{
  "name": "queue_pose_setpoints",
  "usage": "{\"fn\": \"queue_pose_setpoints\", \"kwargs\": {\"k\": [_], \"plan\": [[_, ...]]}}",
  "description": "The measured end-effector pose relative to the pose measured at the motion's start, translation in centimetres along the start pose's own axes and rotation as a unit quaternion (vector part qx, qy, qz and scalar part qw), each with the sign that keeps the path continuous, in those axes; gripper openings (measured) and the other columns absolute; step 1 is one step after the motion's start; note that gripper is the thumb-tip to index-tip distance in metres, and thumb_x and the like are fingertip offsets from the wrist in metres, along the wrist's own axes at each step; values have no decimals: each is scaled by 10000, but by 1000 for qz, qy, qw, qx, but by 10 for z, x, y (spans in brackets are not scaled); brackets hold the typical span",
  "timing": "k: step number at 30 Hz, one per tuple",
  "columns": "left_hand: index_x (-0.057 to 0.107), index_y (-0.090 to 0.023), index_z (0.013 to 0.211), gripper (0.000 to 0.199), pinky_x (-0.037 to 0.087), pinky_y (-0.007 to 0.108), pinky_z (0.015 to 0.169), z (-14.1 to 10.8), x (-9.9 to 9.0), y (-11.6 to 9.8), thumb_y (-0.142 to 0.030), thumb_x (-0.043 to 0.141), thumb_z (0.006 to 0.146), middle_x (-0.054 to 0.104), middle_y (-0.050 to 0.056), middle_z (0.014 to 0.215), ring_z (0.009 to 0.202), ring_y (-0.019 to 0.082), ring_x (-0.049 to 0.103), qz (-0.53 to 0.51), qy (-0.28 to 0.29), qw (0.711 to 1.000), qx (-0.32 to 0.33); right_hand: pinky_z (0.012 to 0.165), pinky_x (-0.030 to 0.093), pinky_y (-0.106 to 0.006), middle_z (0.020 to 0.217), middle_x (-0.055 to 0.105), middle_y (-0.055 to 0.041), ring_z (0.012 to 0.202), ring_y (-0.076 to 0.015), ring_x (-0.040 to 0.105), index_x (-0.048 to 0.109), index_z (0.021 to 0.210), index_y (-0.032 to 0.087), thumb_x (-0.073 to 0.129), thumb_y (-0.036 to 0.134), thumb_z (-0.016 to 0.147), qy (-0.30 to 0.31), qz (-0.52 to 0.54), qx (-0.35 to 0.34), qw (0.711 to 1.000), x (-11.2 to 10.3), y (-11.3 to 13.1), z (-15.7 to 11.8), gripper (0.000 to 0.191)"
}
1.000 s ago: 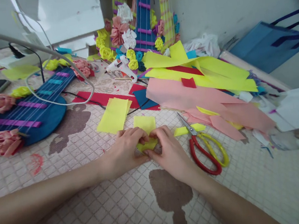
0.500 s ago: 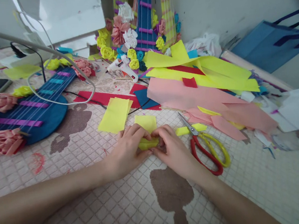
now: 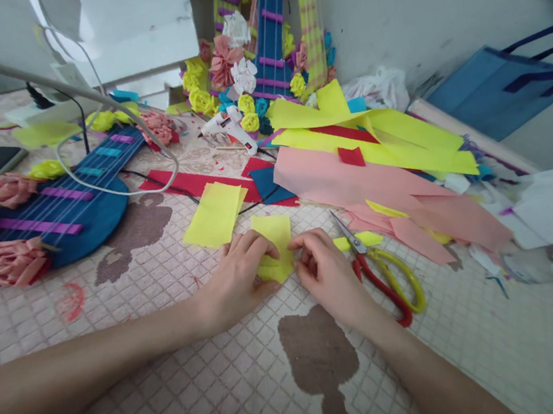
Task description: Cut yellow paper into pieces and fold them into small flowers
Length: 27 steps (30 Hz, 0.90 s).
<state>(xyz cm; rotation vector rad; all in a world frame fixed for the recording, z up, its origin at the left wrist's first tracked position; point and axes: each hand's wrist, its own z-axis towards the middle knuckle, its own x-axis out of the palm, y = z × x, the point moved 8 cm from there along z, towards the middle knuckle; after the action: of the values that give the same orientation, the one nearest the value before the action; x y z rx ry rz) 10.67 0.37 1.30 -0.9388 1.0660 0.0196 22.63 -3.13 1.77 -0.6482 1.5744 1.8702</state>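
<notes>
A small piece of yellow crepe paper (image 3: 278, 230) lies on the patterned tablecloth, its lower part folded or creased. My left hand (image 3: 246, 268) is closed on the left side of this piece, fingers curled over it and thumb at the lower edge. Just off its right edge is my right hand (image 3: 328, 274), fingers loosely bent, index finger and thumb apart, with nothing visible between them. A stack of yellow paper pieces (image 3: 214, 214) rests beyond my left hand. Red-and-yellow-handled scissors (image 3: 359, 245) lie beside my right hand, partly hidden by it.
Pink paper sheets (image 3: 343, 178) and yellow sheets (image 3: 399, 135) spread to the back right. A white glue gun (image 3: 233, 130) lies behind. At left, a blue paper guitar (image 3: 91, 223) carries crepe flowers, with a white cable (image 3: 143, 191) looping over it. A blue bag (image 3: 499, 92) stands far right.
My right hand has moved slightly right, away from the yellow piece, and its fingers have parted. More of the paper shows between my hands. My left hand keeps its place.
</notes>
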Motion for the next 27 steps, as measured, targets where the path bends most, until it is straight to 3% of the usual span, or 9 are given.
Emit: {"fn": "queue_pose_setpoints", "kwargs": {"k": [6, 11, 18, 22, 27], "plan": [[483, -191, 960, 313, 413, 418, 858, 1, -5, 0, -142, 671, 714, 512, 52, 1042, 1030, 241, 479, -36, -19, 999, 3, 670, 504, -307, 971, 474, -41, 717, -132, 538, 473, 989, 218, 458, 15, 763, 0, 16, -9, 1000, 1, 3, -1, 304], [489, -189, 955, 164, 452, 317, 737, 3, -23, 2, -156, 562, 812, 524, 34, 964, 873, 174, 522, -78, -39, 996, 12, 682, 499, -304, 968, 476, -40, 716, -127, 541, 467, 981, 212, 459, 23, 782, -6, 28, -16, 999, -1, 6, -2, 274], [545, -174, 849, 127, 460, 346, 731, 4, -22, 10, -96, 577, 754, 559, 49, 900, 866, 208, 535, 19, -21, 999, 26, 654, 486, -293, 954, 471, -35, 707, -130, 527, 481, 968, 216, 484, 31, 781, 31, 13, -24, 999, 4, 11, -3, 263], [553, -168, 849, 125, 466, 315, 695, 4, -25, 11, -90, 559, 752, 558, 46, 886, 829, 189, 548, 0, -25, 1000, 17, 646, 485, -287, 954, 471, -33, 706, -128, 524, 483, 958, 215, 487, 28, 777, 38, 9, -23, 999, 4, 12, -4, 260], [552, -164, 864, 80, 448, 277, 649, 7, -33, 15, -119, 511, 812, 567, 29, 861, 745, 147, 546, -24, -23, 999, 1, 762, 506, -303, 1080, 466, -65, 956, -178, 525, 493, 1014, 221, 508, 0, 736, 106, -6, -80, 991, 8, 24, -8, 355]]}}
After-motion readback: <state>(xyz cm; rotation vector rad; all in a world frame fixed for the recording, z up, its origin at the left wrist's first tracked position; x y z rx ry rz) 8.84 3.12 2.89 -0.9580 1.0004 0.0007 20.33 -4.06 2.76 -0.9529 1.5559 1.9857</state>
